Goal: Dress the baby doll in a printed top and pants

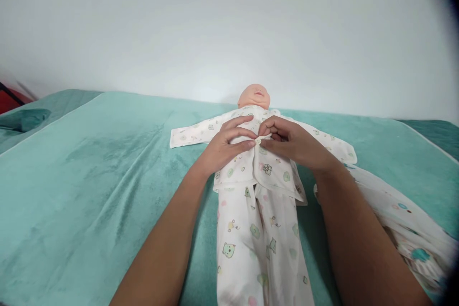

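Observation:
A baby doll (254,96) lies on its back in a white printed long-sleeved shirt (229,179) and matching trousers (238,244). Both of my hands meet at the shirt's front opening, around a small pale button (258,141). My left hand (229,141) rests on the chest, with thumb and index fingertip closed at the button's edge and the other fingers spread over the cloth. My right hand (289,138) is closed, its thumb and curled fingers pinching the opposite front edge beside the button. Below the button the two front edges part slightly.
A green velvety cover (107,177) spreads beneath the doll, with creases on the left. White printed cloth (390,196) lies bunched at the right, partly behind my right forearm. A white wall (215,33) rises behind. Something red (10,100) shows at the far left.

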A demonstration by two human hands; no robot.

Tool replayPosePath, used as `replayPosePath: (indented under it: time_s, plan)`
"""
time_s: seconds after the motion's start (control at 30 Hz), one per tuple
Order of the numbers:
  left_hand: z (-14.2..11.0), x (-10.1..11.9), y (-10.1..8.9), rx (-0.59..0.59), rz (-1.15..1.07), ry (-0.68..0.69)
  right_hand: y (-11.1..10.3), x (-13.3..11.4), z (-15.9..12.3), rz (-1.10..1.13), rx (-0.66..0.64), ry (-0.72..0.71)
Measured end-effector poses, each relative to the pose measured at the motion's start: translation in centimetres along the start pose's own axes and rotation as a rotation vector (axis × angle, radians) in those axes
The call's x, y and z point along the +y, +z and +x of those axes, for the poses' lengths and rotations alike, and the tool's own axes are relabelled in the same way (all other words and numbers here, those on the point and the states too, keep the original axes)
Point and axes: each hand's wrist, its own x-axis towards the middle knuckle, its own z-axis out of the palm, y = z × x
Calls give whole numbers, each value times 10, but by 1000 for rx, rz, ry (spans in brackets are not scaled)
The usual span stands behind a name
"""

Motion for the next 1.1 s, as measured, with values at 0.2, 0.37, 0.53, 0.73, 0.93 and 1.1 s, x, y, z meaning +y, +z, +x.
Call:
replayPosePath:
  time_s: [0.2,0.37,0.53,0.73,0.93,1.1]
  plan:
    - [0,2,0,-8,7,-27,-3,2,-1,73,-42,41]
    - [0,4,0,-13,29,-27,-1,-1,1,-11,17,84]
    - [1,4,1,-8,50,-20,0,-3,2,-4,37,124]
    - [2,7,2,-22,119,-26,1,-1,3,1,39,77]
    - [3,10,2,-45,154,-33,3,1,3,-14,45,67]
    - [3,12,6,-10,174,-36,0,0,0,22,36,5]
